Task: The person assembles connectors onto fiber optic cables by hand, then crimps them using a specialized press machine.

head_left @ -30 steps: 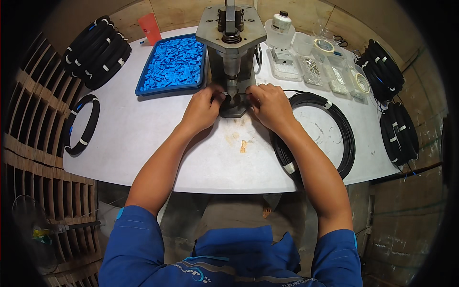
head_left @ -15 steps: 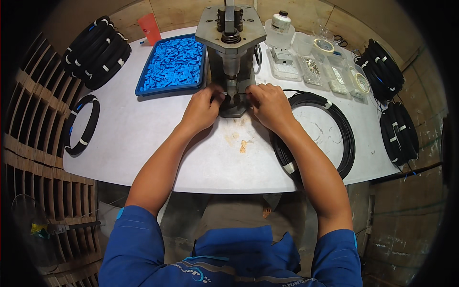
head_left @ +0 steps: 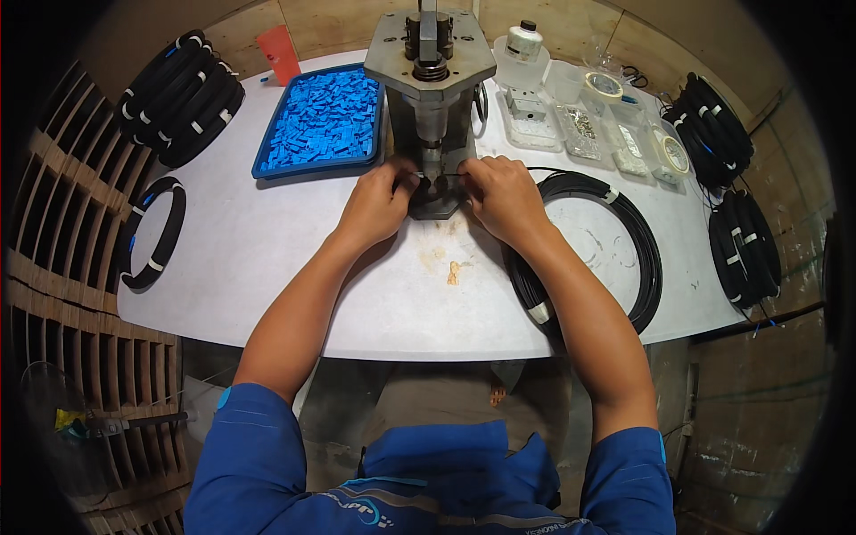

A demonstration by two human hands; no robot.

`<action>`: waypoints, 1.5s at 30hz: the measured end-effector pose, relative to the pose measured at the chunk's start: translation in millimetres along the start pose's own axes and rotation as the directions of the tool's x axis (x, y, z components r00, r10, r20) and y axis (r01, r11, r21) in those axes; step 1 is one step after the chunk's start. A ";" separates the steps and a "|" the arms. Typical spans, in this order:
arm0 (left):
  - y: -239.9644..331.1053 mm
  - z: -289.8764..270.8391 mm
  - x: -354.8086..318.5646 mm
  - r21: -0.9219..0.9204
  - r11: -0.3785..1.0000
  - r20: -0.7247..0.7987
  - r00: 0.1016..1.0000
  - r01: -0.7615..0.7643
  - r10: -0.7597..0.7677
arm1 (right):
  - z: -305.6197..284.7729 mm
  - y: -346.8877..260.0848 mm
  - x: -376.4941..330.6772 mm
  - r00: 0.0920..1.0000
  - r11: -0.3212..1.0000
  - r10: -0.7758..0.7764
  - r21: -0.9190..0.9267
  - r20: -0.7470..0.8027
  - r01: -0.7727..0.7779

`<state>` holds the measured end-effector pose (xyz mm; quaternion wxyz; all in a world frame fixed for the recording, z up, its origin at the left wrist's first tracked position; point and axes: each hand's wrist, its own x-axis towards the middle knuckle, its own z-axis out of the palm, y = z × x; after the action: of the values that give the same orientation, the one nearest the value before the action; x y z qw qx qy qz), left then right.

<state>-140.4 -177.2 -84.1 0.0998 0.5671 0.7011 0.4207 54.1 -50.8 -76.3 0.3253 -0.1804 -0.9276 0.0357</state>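
Where a grey metal press (head_left: pixel 431 78) stands at the upper middle of the frame, the person's two bare hands flank its lower end, one on each side. Thumb and forefinger of the left hand (head_left: pixel 379 201) bend toward each other close against the press; whether they are closed on anything I cannot tell, since the fingertips are partly hidden. Opposite, the right hand (head_left: pixel 506 196) pinches a thin black cable (head_left: pixel 454 176) between thumb and fingers, and a short stretch of it shows between that hand and the press, just above the centre of the frame. Right of centre, a black coil (head_left: pixel 646 241) bound with pale bands lies on the white table (head_left: pixel 259 241), partly covered by the right forearm (head_left: pixel 584 308). Toward the upper left I see a dark blue tray (head_left: pixel 312 170) full of small blue pieces (head_left: pixel 325 120), a red cup (head_left: pixel 280 55) near its far corner, and, farther left, a stack of black rings (head_left: pixel 178 102). A dark-capped white bottle (head_left: pixel 524 43) stands at the upper right.
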 end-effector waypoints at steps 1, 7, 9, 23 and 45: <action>-0.5 -0.2 0.1 0.004 1.000 -0.001 1.000 -0.008 0.008 | 0.0 -0.3 0.1 1.000 1.000 0.000 0.000 0.000 0.000; -2.2 0.8 -0.1 0.009 1.000 -0.006 1.000 -0.014 0.014 | -0.2 -0.7 -0.3 1.000 1.000 -0.002 -0.002 0.001 0.002; -4.6 1.3 -0.2 0.001 1.000 -0.006 1.000 -0.015 0.015 | -0.4 -1.0 -0.2 1.000 1.000 0.001 0.000 0.006 -0.001; -1.0 0.2 -0.1 0.005 1.000 -0.003 1.000 -0.019 0.019 | -0.8 -1.1 -0.2 0.999 1.000 0.016 0.013 0.029 -0.016; -1.8 -0.1 -0.3 0.031 0.999 -0.013 0.999 -0.043 0.043 | -1.7 -1.6 0.6 0.999 1.000 0.007 0.023 0.035 -0.008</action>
<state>-141.7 -177.5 -85.5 0.0775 0.5806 0.6957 0.4158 54.2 -52.2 -74.3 0.3111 -0.1794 -0.9319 0.0507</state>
